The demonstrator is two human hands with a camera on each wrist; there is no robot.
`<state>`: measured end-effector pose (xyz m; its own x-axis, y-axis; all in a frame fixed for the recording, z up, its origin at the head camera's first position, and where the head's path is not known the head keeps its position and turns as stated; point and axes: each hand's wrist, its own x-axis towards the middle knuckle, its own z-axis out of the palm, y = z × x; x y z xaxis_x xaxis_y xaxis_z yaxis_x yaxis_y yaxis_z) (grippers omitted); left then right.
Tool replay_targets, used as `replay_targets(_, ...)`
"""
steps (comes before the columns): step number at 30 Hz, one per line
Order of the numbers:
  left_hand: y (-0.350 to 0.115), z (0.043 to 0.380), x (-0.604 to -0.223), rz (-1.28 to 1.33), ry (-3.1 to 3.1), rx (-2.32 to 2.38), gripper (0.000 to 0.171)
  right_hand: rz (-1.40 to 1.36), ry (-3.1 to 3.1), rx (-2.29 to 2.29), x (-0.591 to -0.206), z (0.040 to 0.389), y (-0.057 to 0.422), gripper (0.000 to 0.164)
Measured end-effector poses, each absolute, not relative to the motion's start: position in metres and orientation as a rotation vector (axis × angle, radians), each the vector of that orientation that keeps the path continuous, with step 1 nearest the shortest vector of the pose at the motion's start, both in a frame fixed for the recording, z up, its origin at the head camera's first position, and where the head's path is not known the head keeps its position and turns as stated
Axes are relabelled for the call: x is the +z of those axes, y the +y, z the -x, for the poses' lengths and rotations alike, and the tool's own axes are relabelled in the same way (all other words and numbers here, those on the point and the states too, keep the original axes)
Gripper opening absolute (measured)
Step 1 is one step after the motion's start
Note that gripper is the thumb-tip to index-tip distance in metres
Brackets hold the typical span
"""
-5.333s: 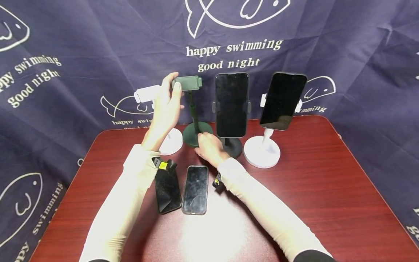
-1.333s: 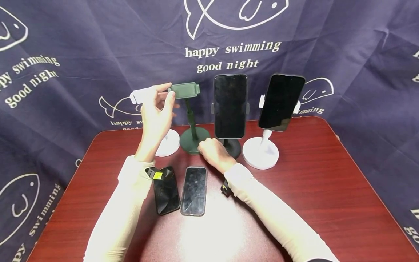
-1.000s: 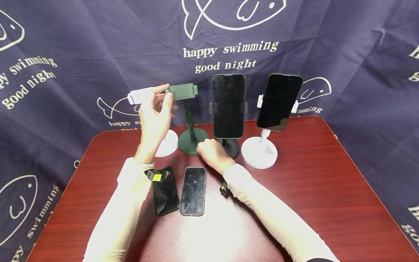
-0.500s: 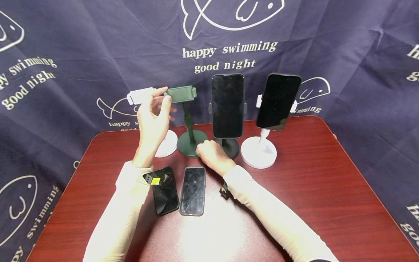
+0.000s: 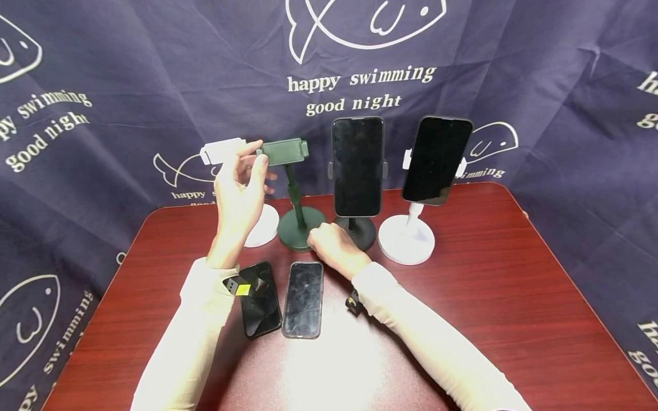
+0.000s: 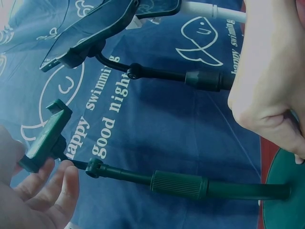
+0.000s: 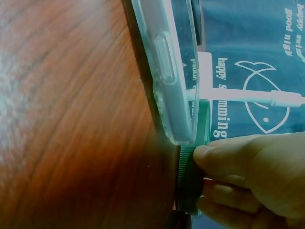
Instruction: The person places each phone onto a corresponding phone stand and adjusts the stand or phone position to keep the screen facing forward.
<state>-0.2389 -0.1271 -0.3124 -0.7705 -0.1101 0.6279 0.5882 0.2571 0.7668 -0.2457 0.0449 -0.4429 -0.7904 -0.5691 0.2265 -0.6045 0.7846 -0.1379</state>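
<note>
A green phone stand point(image 5: 293, 191) with a bare clamp stands at the back of the table. My left hand point(image 5: 239, 191) pinches the left end of its clamp point(image 5: 284, 152) between thumb and index finger. The other fingers spread below the clamp, as the left wrist view shows. Down at the round green base point(image 5: 295, 231), my right hand point(image 5: 335, 246) grips the near right rim. In the right wrist view the thumb point(image 7: 206, 155) lies on the edge of that base and the fingers curl beside it.
Left of it is a white stand point(image 5: 264, 225), partly behind my left hand. Rightward, a black stand point(image 5: 367, 231) and another white stand point(image 5: 406, 242) each hold an upright phone. Two phones, a black one point(image 5: 261, 305) and a clear-cased one point(image 5: 303, 299), lie on the red table point(image 5: 493, 285).
The green stand has come nearer to me, its base sliding out from the back, with both hands moving along. The clamp sits lower in view. The other stands and phones stay put.
</note>
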Motion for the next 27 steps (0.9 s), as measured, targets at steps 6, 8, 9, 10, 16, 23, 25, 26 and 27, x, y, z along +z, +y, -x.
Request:
replay_targets(6,-0.128,0.234,-0.313,0.431,-1.930,-1.580,0.034,-0.952,-2.798,0.303,-0.441,0.242,0.044,0.038)
replay_targets(8,-0.128,0.233,-0.313,0.433,-1.925,-1.583,0.034,-0.961,-2.790,0.307,-0.440,0.241,0.043,0.036)
replay_targets(9,-0.128,0.233,-0.313,0.434,-1.924,-1.582,0.034,-0.965,-2.787,0.308,-0.439,0.240,0.043,0.035)
replay_targets(10,-0.129,0.232,-0.314,0.435,-1.922,-1.582,0.034,-0.968,-2.787,0.311,-0.439,0.240,0.043,0.034)
replay_targets(16,-0.130,0.230,-0.315,0.437,-1.920,-1.574,0.033,-0.990,-2.781,0.325,-0.438,0.236,0.042,0.028)
replay_targets(23,-0.130,0.226,-0.316,0.440,-1.920,-1.586,0.034,-0.998,-2.783,0.335,-0.437,0.232,0.042,0.031)
replay_targets(25,-0.130,0.225,-0.316,0.445,-1.917,-1.595,0.034,-0.993,-2.780,0.331,-0.437,0.232,0.042,0.034)
replay_targets(26,-0.130,0.225,-0.316,0.444,-1.915,-1.599,0.034,-0.993,-2.779,0.333,-0.437,0.231,0.042,0.034)
replay_targets(27,-0.130,0.225,-0.316,0.443,-1.914,-1.604,0.034,-0.996,-2.776,0.335,-0.437,0.231,0.042,0.034)
